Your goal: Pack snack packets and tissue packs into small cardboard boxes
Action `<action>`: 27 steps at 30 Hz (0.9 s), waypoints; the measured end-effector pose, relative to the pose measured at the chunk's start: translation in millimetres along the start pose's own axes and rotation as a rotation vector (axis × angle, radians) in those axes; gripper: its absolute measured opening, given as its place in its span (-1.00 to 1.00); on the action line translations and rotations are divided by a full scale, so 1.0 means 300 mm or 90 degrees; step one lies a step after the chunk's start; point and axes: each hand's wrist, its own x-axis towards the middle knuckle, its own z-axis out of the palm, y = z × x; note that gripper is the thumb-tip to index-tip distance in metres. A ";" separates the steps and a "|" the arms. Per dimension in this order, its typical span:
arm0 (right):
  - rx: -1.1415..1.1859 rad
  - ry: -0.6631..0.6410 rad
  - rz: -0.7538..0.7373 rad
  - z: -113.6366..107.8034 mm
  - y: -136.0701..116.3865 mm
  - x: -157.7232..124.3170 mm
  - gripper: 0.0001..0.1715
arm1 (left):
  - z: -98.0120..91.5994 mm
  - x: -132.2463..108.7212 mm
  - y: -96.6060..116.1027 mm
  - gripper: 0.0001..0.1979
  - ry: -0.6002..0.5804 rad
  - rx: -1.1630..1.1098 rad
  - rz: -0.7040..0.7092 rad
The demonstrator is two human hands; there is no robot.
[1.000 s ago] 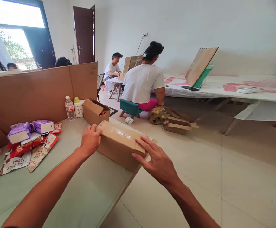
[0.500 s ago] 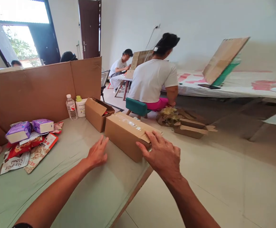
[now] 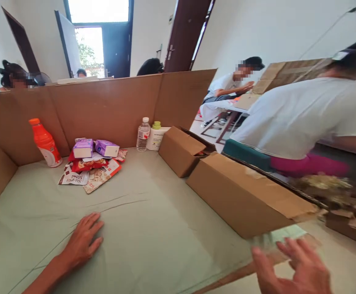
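Note:
My left hand [image 3: 84, 241] rests on the green tablecloth [image 3: 153, 241] with its fingers stretched forward, holding nothing. Off the table's right corner, my right hand [image 3: 294, 265] is slightly blurred, fingers apart and nothing in them. The long brown cardboard box [image 3: 227, 196] lies just beyond it, along the table's right edge; hand and box look apart. Behind that box stands a second cardboard box [image 3: 180, 151], its top partly open and something red inside.
A clear water bottle [image 3: 143, 135] and a white bottle with a green cap [image 3: 156, 136] stand by the cardboard screen [image 3: 110, 102]. Purple tissue packs [image 3: 84, 148] lie on food pouches [image 3: 101, 175] near an orange bottle [image 3: 44, 143]. A person in white [image 3: 303, 110] sits close at right.
My right hand has come off the long box and moved back toward me. My left hand has shifted left, away from the box. The view has turned left, bringing the orange bottle fully in.

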 end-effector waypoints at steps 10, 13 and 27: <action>0.159 -0.477 -0.339 0.496 -0.476 -0.126 -0.43 | -0.048 -0.450 -0.001 -0.49 0.011 -0.017 -0.169; 0.160 -0.544 -0.411 0.607 -0.738 -0.109 -0.41 | -0.118 -0.516 -0.021 -0.48 0.058 -0.002 -0.206; 0.199 -0.547 -0.321 0.656 -1.066 -0.180 -0.44 | -0.867 -0.686 -0.521 -0.61 0.483 0.337 -0.501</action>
